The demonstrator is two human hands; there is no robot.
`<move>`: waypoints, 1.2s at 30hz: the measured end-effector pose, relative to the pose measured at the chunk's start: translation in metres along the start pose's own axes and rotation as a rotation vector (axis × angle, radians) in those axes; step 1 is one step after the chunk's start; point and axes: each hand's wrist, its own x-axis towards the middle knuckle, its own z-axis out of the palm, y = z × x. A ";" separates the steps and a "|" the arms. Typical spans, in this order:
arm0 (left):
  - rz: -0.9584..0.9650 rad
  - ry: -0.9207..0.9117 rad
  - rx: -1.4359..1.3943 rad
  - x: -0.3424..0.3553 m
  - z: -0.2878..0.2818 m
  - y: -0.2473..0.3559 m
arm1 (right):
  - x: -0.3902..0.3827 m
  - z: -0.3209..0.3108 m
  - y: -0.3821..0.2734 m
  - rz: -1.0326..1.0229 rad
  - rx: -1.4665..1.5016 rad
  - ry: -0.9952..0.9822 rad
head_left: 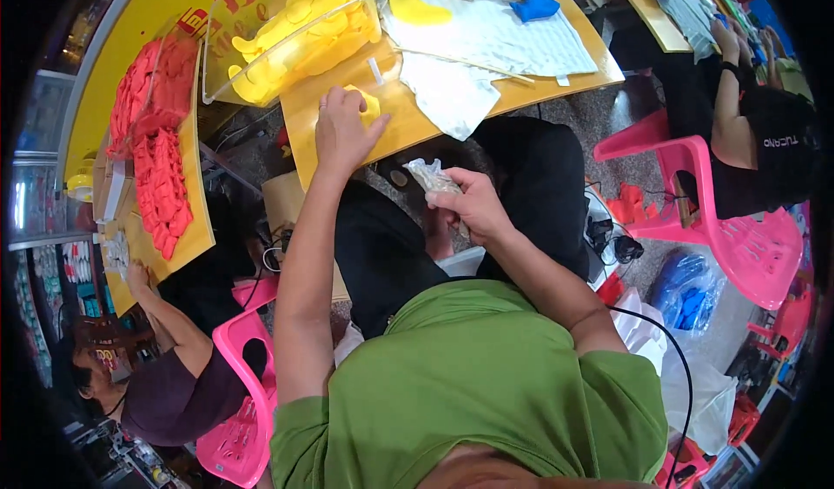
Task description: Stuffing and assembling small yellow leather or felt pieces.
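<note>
My left hand (346, 131) is at the near left edge of the wooden table (300, 133), its fingers closed over a small yellow piece (371, 107) that looks like fabric. The hand covers part of that piece. Over my lap, my right hand (475, 204) grips a small crumpled, pale bag (429, 178) with greyish contents; its open-looking top points away from me. Beyond my left hand, a clear plastic bin (295, 50) holds many yellow rounded pieces (304, 20). A short white strip (375, 71) lies on the table beside the bin.
White cloth (512, 42) covers the table's right part, with a thin stick (469, 62), a curved yellow piece (419, 4) and a blue piece (535, 8) on it. Red bundles (161, 185) lie left. Co-workers sit on pink chairs (239, 437) at both sides. A black cable (682, 359) hangs right.
</note>
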 end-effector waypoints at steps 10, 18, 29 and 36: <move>-0.144 -0.069 0.339 0.009 0.010 0.025 | 0.003 -0.001 0.002 0.072 0.096 -0.029; -0.283 -0.060 0.359 0.014 0.005 0.017 | 0.002 -0.001 -0.009 -0.002 0.052 -0.005; -0.408 -0.104 -0.453 -0.035 0.018 0.003 | 0.020 0.010 -0.012 -0.050 0.041 -0.012; -0.397 -0.047 -0.370 -0.041 0.023 0.000 | 0.024 0.014 -0.008 -0.089 -0.027 0.059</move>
